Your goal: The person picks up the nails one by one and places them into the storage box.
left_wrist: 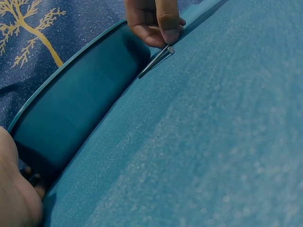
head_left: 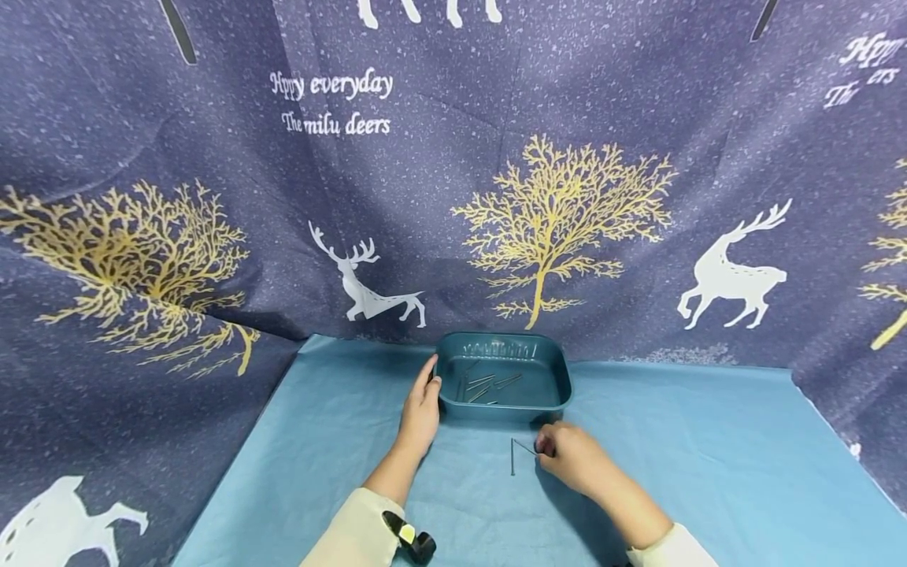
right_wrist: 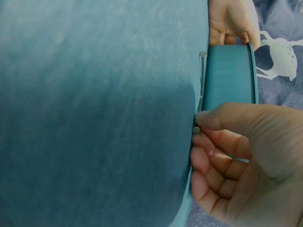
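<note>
A teal rectangular tray [head_left: 505, 407] stands near the back of the cloth, with several thin metal nails [head_left: 482, 383] lying loose in it. My left hand [head_left: 422, 413] rests against the tray's left end, its index finger stretched along that side. In front of the tray, my right hand [head_left: 577, 457] pinches a nail [right_wrist: 196, 129] between thumb and index finger, just at the cloth. Another nail [head_left: 512, 458] lies on the cloth to the left of it. The tips of these two nails are close together. The left hand's lower fingers are partly hidden in the left wrist view.
Light blue cloth [head_left: 708, 441] covers the table, slightly wrinkled. Behind it hangs a dark blue curtain [head_left: 425, 197] printed with deer and yellow trees. A black strap with a small device [head_left: 418, 543] sits on the left sleeve.
</note>
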`<action>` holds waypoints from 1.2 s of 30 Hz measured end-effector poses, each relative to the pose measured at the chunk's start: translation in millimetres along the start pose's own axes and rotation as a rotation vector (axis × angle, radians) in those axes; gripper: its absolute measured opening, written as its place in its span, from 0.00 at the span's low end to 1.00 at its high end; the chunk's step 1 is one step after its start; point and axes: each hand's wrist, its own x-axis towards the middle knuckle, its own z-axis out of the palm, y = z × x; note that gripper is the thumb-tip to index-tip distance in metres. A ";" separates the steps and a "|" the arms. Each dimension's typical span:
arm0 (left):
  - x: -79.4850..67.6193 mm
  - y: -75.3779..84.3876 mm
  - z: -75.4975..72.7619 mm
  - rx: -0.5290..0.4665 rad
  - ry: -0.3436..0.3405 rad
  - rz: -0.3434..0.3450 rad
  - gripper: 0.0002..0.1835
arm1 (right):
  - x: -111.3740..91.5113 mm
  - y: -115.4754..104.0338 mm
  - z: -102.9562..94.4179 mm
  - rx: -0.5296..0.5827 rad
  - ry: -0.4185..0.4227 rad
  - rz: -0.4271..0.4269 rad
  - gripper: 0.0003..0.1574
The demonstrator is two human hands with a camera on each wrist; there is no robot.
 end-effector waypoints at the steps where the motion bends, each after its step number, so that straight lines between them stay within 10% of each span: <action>1: 0.5 -0.4 -0.1 0.001 0.001 0.000 0.25 | -0.1 -0.2 -0.3 0.003 -0.006 0.003 0.09; 36: -0.6 2.1 0.4 -0.021 -0.009 -0.005 0.25 | 0.4 -1.2 -5.1 0.028 -0.021 -0.002 0.11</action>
